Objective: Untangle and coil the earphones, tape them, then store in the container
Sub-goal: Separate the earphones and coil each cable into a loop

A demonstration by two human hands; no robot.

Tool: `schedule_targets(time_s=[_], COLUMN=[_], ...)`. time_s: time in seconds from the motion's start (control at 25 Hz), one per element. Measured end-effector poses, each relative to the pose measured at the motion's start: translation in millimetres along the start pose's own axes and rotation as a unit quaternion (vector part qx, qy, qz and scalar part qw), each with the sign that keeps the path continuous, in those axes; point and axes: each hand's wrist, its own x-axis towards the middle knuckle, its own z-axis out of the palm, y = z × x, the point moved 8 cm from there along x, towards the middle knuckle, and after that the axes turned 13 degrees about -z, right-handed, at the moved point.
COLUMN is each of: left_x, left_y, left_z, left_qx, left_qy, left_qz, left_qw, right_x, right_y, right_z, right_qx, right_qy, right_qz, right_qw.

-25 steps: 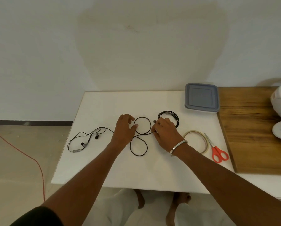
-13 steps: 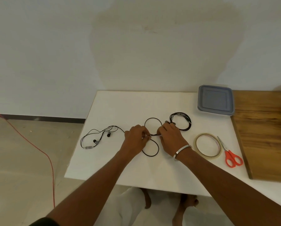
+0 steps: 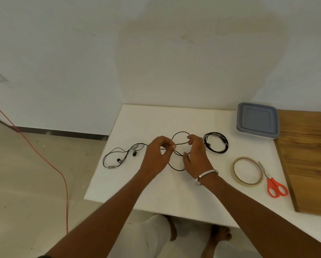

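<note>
From the head view, the earphone cable (image 3: 178, 146) lies in loops mid-desk, its long run stretching leftward to the earbuds (image 3: 126, 156). The left hand (image 3: 156, 157) pinches the strand at the crossing; the right hand (image 3: 196, 155) hooks its fingers around the far loop. A finished coil (image 3: 216, 142), tape roll (image 3: 247, 171), scissors (image 3: 275, 185) and container (image 3: 257, 120) crowd the right; bare desk (image 3: 156, 120) lies beyond.

view: head, single wide-angle | position: above the near edge of the white surface (image 3: 152, 118), close | facing: forward and down toward the wall | edges: curved, probably lens distortion | shared: none, only one view
</note>
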Motion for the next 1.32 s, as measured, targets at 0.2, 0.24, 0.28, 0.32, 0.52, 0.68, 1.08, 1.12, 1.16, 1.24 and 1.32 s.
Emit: schedule_targets(time_s=[0.2, 0.24, 0.28, 0.32, 0.52, 0.68, 1.08, 1.12, 1.16, 1.24, 1.32], left_x=[-2.8, -5.2, -7.8, -10.0, -12.0, -12.4, -23.3, -26.2, -27.9, -29.2, -30.4], left_y=[-3.5, -5.9, -8.5, -12.7, -41.5, -25.7, 71.0, 74.5, 75.3, 75.6, 78.4], left_z=[-11.5, -15.5, -18.9, -21.5, -19.9, -21.8, 15.6, 12.6, 7.9, -2.9, -13.7], left_qx=[-0.028, -0.016, 0.000, 0.018, 0.123, 0.197, -0.159, -0.118, -0.084, -0.031, 0.000], left_qy=[-0.019, -0.015, -0.013, -0.015, -0.078, -0.039, -0.205, -0.199, -0.184, -0.153, -0.132], left_qz=[-0.050, -0.056, -0.061, -0.070, -0.137, -0.151, -0.208, -0.187, -0.170, -0.146, -0.132], left_qw=[0.998, 0.998, 0.998, 0.997, 0.980, 0.968, 0.943, 0.955, 0.964, 0.977, 0.982], right_x=[-0.6, -1.2, -1.3, -1.0, 3.1, 10.1, 17.4, 14.8, 11.9, 5.7, -2.8], right_y=[22.1, 25.3, 27.5, 28.4, 23.2, -0.3, -82.2, -84.3, -83.7, -73.7, -56.7], right_z=[2.9, 5.3, 6.5, 6.8, 7.8, -20.1, -92.0, -98.9, -104.3, -113.7, -118.0], right_qx=[-0.076, -0.125, -0.160, -0.186, -0.309, -0.328, -0.262, -0.258, -0.256, -0.249, -0.237], right_qy=[-0.085, -0.122, -0.145, -0.157, -0.177, -0.068, 0.039, 0.048, 0.053, 0.047, 0.023], right_qz=[0.106, 0.092, 0.079, 0.069, 0.015, -0.059, -0.215, -0.206, -0.190, -0.134, -0.061], right_qw=[0.988, 0.980, 0.973, 0.967, 0.934, 0.940, 0.940, 0.943, 0.947, 0.958, 0.969])
